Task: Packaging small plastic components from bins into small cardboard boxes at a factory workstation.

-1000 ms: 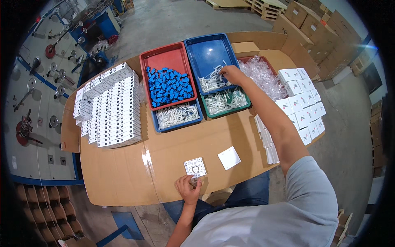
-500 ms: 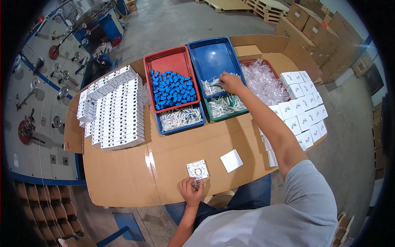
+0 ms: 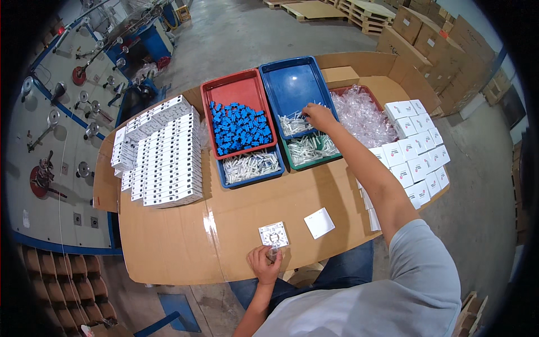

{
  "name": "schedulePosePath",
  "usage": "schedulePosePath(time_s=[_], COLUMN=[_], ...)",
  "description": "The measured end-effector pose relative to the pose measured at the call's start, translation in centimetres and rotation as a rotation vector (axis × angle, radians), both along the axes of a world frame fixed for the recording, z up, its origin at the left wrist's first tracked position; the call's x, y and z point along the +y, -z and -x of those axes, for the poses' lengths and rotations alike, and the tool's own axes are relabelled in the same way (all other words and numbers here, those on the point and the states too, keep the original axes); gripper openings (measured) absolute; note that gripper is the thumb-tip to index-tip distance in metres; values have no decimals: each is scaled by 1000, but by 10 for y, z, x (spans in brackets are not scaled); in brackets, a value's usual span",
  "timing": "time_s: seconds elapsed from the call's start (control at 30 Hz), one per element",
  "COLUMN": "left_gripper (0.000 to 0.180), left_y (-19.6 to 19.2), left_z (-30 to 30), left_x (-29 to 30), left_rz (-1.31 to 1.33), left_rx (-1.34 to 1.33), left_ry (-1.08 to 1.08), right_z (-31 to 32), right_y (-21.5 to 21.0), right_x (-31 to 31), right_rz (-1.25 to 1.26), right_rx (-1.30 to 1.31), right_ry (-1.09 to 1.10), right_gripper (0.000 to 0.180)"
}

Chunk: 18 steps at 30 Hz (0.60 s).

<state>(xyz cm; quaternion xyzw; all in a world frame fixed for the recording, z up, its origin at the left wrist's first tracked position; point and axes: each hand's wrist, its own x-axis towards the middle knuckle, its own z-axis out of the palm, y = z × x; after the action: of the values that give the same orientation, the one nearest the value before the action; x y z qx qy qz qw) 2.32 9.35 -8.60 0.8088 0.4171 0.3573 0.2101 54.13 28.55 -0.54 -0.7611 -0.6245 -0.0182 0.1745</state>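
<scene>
Grey concrete floor (image 3: 241, 33) stretches beyond the cardboard-topped table (image 3: 168, 236), and I take my bearings from the upper blue tray (image 3: 295, 84). Well to its left stand rows of white boxes (image 3: 165, 157). Just beside it, on the left, sits the red tray (image 3: 233, 92) heaped with blue pieces (image 3: 241, 129). Nearer the worker than that blue tray, and a little left, the left hand (image 3: 264, 263) has its fingers closed around a small clear piece (image 3: 273, 254), right at the near edge of a patterned white square (image 3: 273, 234).

Inside the blue tray, slim white pieces (image 3: 292, 124) gather at the near end, their long axes pointing every which way. The right hand (image 3: 319, 117) comes over the tray's right side, fingertips bent down at the pile, most of which lies to their left; I cannot tell whether they pinch one. It is much the nearer hand to the pile. Closer to the worker than the tray lies a plain white square (image 3: 320, 223); to the tray's right, crumpled clear bags (image 3: 365, 118).
</scene>
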Motion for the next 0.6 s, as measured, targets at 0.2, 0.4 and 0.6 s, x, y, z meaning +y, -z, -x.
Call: schedulePosePath(time_s=[0.2, 0.4, 0.6], left_gripper=[33, 34, 33], left_y=[-1, -4, 0], left_z=[-2, -3, 1], left_x=[1, 0, -2], left_rz=[-15, -46, -22], left_rx=[-13, -6, -18], left_ry=[1, -11, -9], right_z=[-12, -16, -19], right_y=[-4, -5, -17], right_x=[11, 6, 4], right_rz=[140, 132, -86], right_rx=[-118, -128, 201], right_ry=[-36, -43, 51], right_gripper=[15, 13, 14])
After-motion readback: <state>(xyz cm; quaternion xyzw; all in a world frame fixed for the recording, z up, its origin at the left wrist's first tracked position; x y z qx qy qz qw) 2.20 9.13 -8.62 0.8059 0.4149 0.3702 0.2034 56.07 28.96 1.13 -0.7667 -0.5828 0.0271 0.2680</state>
